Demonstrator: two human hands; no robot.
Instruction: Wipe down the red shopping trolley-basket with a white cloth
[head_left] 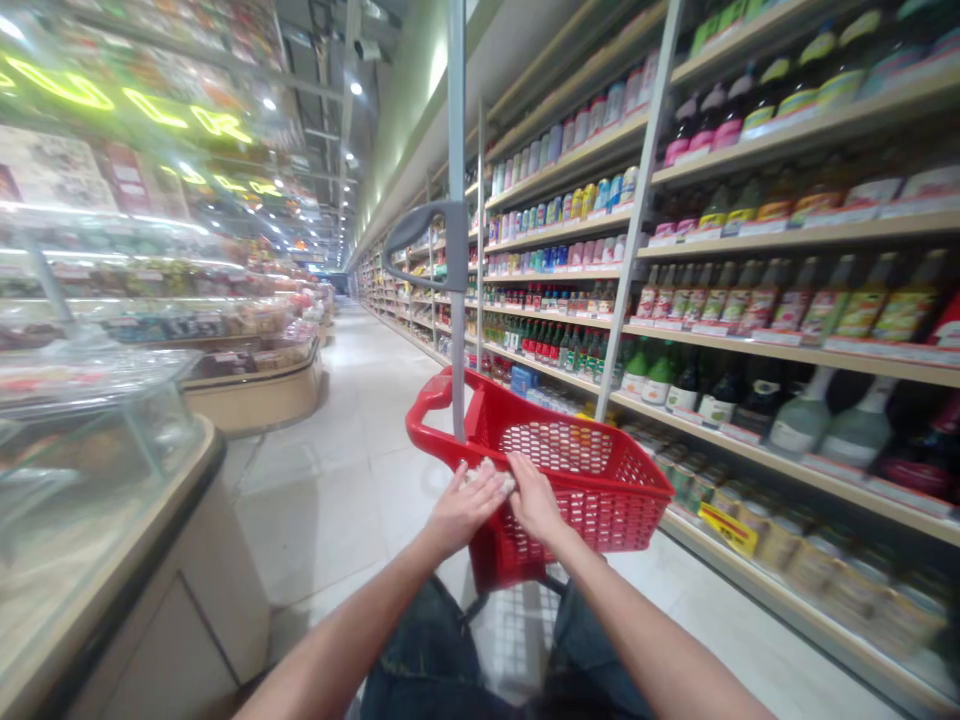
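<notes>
A red plastic shopping basket cart with mesh walls stands in front of me, tilted toward my knees. My left hand lies over a crumpled white cloth or tissue, pressing it against the basket's near rim. Beside it, my right hand has its fingers closed over the same rim, touching the edge of the white wad. A grey metal pole with a dark grey loop handle rises from the cart's left end. No goods show inside the visible part of the basket.
Tall shelves of bottles and cans run along the right side. At the left stands a glass-topped display counter, with a rounded produce stand farther back. A pale tiled aisle stretches ahead between them.
</notes>
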